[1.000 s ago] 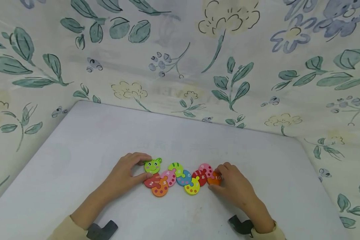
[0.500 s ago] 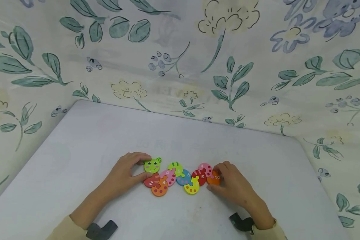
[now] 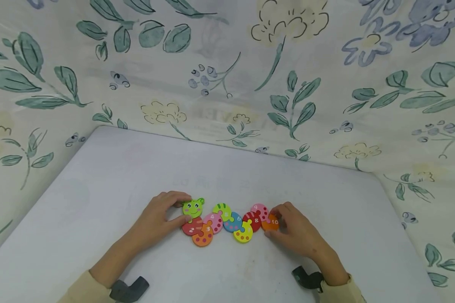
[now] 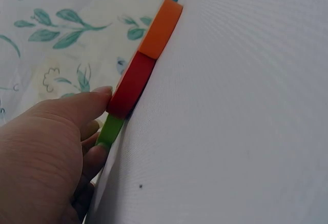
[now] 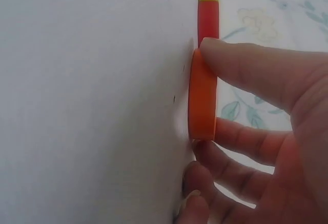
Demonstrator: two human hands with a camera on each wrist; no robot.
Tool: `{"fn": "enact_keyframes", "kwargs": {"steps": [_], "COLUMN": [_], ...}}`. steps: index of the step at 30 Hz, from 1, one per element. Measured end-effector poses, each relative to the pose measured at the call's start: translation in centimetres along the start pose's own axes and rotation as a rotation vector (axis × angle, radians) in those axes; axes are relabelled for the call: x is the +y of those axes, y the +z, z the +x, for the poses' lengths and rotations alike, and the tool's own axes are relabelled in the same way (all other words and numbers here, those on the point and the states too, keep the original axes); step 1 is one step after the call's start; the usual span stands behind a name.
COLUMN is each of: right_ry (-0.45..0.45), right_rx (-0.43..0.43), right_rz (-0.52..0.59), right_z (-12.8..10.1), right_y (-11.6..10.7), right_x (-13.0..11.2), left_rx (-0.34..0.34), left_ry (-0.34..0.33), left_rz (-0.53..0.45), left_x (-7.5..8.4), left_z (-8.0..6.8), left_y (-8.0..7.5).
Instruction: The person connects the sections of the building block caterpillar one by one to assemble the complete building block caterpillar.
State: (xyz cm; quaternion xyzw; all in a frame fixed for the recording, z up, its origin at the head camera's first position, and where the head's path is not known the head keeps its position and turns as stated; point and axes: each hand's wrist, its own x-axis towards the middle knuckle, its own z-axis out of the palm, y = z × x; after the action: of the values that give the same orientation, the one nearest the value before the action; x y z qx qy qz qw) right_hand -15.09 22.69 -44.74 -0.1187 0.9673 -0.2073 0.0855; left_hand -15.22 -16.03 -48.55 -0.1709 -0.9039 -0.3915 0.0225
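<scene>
Puzzle caterpillar [image 3: 231, 222] lies flat on the surface [image 3: 98, 210], its long axis running left to right between both hands. Left hand [image 3: 157, 216] pinches the green head [image 3: 193, 208]; its thumb meets the red piece [image 4: 132, 86]. Right hand [image 3: 297, 229] pinches the orange tail [image 5: 203, 98] between thumb and fingers [image 5: 246, 142].
</scene>
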Motion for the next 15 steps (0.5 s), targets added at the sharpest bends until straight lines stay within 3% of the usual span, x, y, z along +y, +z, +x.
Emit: {"fn": "enact_keyframes", "kwargs": {"steps": [15], "right_ry": [0.008], "right_rx": [0.035], "right_rz": [-0.009], "right_z": [-0.03], "right_y": [0.05], "right_x": [0.01], "left_rx": [0.001], "left_ry": [-0.006], "left_rz": [-0.012], "left_x": [0.19], "left_z": [0.04], "left_y": [-0.08]}}
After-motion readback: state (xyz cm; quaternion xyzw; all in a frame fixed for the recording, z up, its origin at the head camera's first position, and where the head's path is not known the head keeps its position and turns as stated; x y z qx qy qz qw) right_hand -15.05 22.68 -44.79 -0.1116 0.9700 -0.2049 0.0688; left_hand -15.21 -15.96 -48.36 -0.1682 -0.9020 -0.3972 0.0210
